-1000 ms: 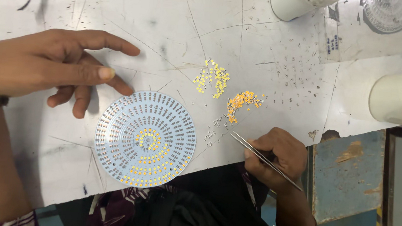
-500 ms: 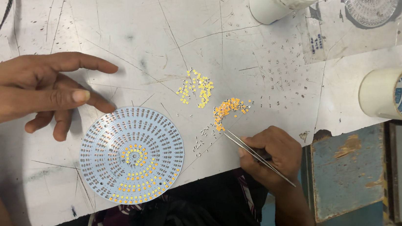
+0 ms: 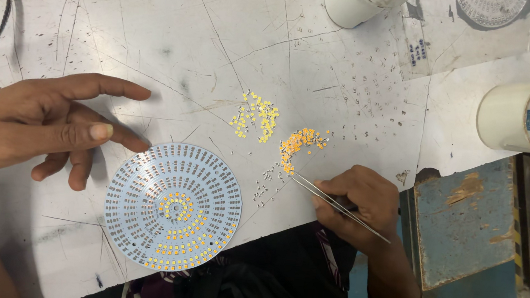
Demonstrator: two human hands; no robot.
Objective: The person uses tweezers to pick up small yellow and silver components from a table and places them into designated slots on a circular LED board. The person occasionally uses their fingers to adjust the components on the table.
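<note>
Round circuit board [image 3: 172, 206] lies flat near the table [image 3: 128, 19] edge, inner rings populated. Right hand [image 3: 358, 203], fingers clamped on tweezers [image 3: 337, 204], tips at orange chip pile [image 3: 297, 147]. Left hand [image 3: 47, 125], fingers spread, steadies beside the board.

A scratched, scuffed white worktable [image 3: 160, 22] fills most of the view — its surface is evenly lit. Beside its right edge a worn blue metal panel [image 3: 465, 220] with rust patches is seen.
</note>
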